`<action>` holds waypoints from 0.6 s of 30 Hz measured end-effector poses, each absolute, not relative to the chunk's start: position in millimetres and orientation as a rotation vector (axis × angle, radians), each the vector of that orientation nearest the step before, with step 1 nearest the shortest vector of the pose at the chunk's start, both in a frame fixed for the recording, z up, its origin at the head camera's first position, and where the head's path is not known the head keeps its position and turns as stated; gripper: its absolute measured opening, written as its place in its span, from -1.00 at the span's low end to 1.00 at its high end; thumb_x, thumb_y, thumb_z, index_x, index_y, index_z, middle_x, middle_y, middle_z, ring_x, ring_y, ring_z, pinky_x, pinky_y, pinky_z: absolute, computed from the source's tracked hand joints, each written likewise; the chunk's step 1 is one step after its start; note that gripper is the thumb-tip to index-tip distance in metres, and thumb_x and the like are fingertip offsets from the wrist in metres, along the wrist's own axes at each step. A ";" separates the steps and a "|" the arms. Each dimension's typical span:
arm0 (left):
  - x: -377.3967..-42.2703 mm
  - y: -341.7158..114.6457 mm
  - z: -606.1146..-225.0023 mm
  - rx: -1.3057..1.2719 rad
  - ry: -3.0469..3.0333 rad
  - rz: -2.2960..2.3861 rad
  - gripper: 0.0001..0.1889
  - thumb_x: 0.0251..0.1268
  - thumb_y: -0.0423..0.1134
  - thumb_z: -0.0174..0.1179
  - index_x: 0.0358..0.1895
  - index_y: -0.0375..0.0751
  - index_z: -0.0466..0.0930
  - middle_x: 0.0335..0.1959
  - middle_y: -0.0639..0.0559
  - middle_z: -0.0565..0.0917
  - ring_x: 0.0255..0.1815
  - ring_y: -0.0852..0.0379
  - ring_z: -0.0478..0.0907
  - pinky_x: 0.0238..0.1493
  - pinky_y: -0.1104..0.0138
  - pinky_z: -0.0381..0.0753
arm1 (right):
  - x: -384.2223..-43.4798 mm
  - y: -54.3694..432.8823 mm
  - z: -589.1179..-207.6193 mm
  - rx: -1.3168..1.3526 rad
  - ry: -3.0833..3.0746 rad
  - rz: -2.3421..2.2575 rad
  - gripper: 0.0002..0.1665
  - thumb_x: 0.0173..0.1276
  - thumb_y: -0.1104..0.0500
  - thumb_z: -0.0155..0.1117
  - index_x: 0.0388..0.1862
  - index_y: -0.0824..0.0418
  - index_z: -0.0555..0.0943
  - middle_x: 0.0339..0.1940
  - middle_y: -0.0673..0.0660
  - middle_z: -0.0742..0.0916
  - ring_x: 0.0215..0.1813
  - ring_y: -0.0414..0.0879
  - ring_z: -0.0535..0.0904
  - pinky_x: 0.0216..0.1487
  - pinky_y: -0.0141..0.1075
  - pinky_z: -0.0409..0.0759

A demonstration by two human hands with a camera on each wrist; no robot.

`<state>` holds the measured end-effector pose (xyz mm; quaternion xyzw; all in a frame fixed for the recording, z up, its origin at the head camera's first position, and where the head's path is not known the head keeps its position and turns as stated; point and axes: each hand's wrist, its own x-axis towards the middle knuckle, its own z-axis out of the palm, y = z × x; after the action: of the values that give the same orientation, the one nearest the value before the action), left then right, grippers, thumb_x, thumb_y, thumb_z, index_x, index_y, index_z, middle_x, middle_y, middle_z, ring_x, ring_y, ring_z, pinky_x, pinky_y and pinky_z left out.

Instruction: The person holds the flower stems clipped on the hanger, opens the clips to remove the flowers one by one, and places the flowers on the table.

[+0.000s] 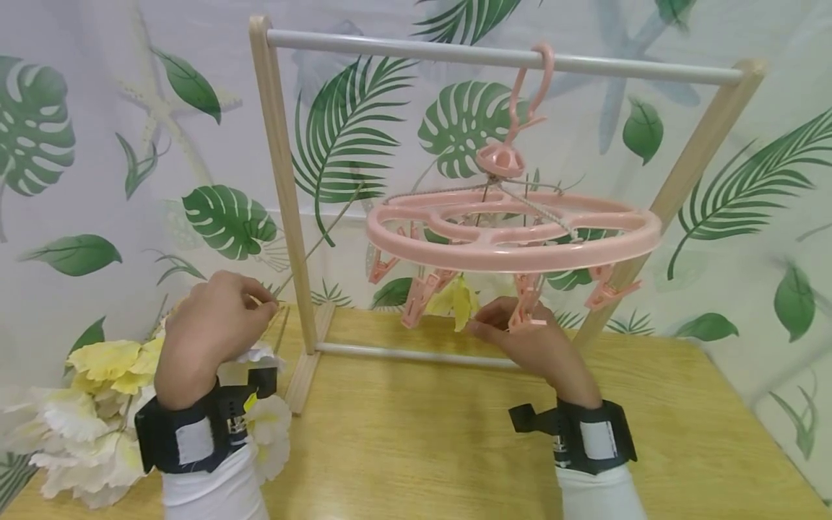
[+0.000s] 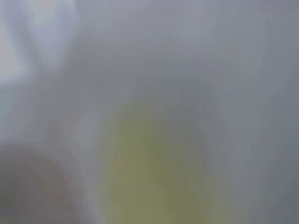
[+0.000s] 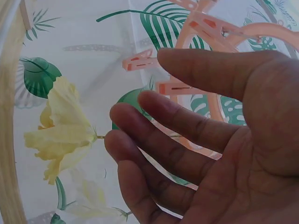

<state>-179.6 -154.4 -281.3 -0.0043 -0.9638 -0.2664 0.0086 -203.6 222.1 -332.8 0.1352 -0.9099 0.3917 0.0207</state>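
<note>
My left hand (image 1: 214, 325) is above a bunch of artificial flowers, thumb and finger pinching a thin flower stem (image 1: 312, 249) that slants up to the right. In the left wrist view, only pale and yellow blur shows. My right hand (image 1: 533, 347) is under the pink clip hanger (image 1: 513, 253), beside a yellow flower (image 1: 460, 300). In the right wrist view the flower (image 3: 65, 133) points left, its stem running behind my fingers (image 3: 135, 123). Those fingers are loosely bent, with the thumb well apart. Pink clothespins (image 1: 422, 296) dangle from the hanger ring around the hand.
The hanger's hook (image 1: 542, 79) hangs on the white top bar (image 1: 403, 47) of a wooden-sided rack (image 1: 282, 173). White and yellow flowers (image 1: 91, 426) lie at the left of the wooden table (image 1: 416, 448). Behind stands a leaf-print cloth (image 1: 767, 274).
</note>
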 end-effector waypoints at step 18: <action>-145.2 -142.0 -266.5 -0.027 -2.605 -0.810 -0.73 0.46 -0.14 0.15 0.02 -0.15 0.76 -0.25 -0.08 0.76 -0.29 -0.07 0.61 -0.39 0.14 0.42 | -202.2 248.7 -331.8 0.365 -2.695 1.199 -0.69 0.45 0.07 0.30 -0.14 0.31 0.77 -0.19 0.21 0.80 -0.17 -0.03 0.66 -0.17 -0.17 0.55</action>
<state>-145.2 -142.0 -266.5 -0.0097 -0.9345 -0.2907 0.2054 -202.2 248.7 -331.8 0.1224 -0.9035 0.4019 0.0845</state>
